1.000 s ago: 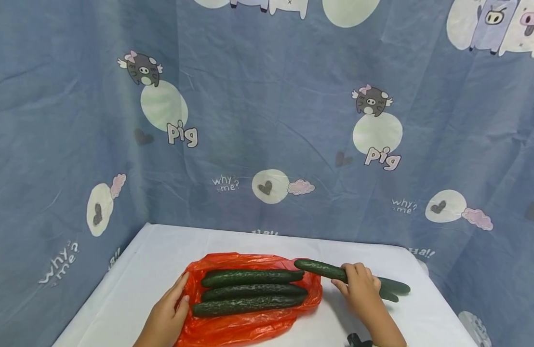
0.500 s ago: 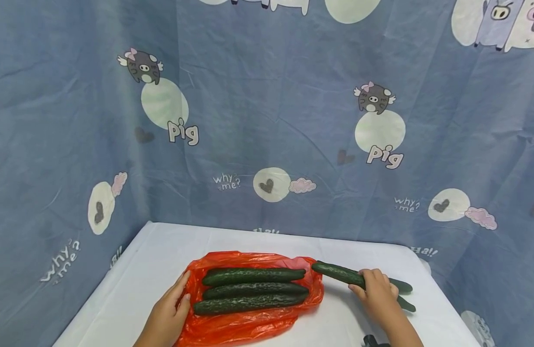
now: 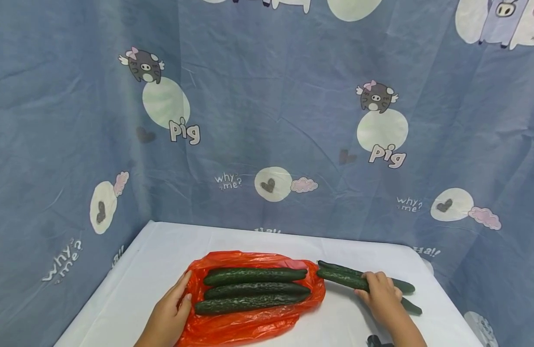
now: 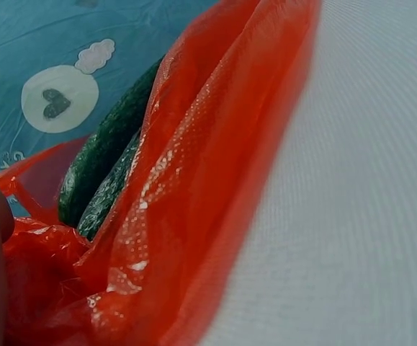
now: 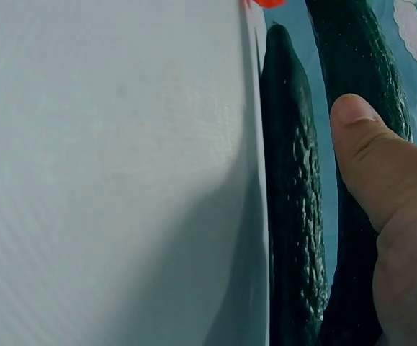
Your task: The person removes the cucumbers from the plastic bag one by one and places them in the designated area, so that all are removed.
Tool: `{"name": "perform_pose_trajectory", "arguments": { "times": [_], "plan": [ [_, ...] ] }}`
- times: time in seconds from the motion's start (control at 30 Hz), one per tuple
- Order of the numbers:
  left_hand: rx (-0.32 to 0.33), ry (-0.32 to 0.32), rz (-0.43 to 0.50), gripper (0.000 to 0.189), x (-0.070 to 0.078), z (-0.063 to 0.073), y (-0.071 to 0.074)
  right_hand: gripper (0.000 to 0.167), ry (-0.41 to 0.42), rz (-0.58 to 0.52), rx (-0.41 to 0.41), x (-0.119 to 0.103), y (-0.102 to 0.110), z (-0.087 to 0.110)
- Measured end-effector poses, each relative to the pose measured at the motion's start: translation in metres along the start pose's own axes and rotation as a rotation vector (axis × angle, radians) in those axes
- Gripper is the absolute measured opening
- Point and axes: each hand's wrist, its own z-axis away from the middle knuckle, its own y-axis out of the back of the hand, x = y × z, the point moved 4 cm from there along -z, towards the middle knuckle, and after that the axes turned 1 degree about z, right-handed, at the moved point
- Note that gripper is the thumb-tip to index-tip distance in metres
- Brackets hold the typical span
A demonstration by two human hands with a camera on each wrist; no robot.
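Observation:
Three dark green cucumbers [image 3: 256, 289] lie side by side in a spread red plastic bag [image 3: 232, 330]. My left hand [image 3: 165, 313] rests against the bag's left edge, fingers and thumb fairly straight. In the left wrist view, the crumpled red bag [image 4: 194, 180] hides part of the cucumbers. To the right of the bag, my right hand [image 3: 381, 299] grips a cucumber [image 3: 342, 278] around its middle, the far end just at the bag's right rim. Behind it lies another cucumber [image 3: 403, 286]. In the right wrist view, my thumb presses on the held cucumber [image 5: 363, 50] beside a second cucumber [image 5: 291, 180].
Everything is on a white-covered table [image 3: 132, 279], with its back edge close to a blue curtain [image 3: 267, 120] printed with pigs. A small black object [image 3: 375, 341] shows by my right wrist.
My right hand has moved right and slightly nearer, bringing its cucumber from over the bag's right rim to beside it, exposing the cucumber behind. The left hand and bag have stayed put.

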Motion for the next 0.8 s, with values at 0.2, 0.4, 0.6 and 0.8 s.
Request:
{"name": "perform_pose_trajectory", "arguments": {
  "times": [0.2, 0.4, 0.6, 0.8],
  "plan": [
    [-0.007, 0.008, 0.001, 0.064, -0.001, 0.000, 0.000, 0.059, 0.005, 0.007, -0.006, 0.005, 0.003, -0.003],
    [-0.017, 0.029, 0.009, 0.064, 0.000, 0.001, -0.001, 0.060, -0.011, 0.023, 0.000, 0.012, 0.004, -0.004],
    [-0.007, 0.010, 0.015, 0.063, 0.001, 0.002, -0.001, 0.060, -0.032, 0.054, 0.004, 0.020, 0.002, -0.004],
    [-0.012, 0.015, 0.003, 0.064, 0.000, 0.000, -0.001, 0.059, -0.021, 0.063, 0.019, 0.020, 0.002, -0.006]
  ]
}}
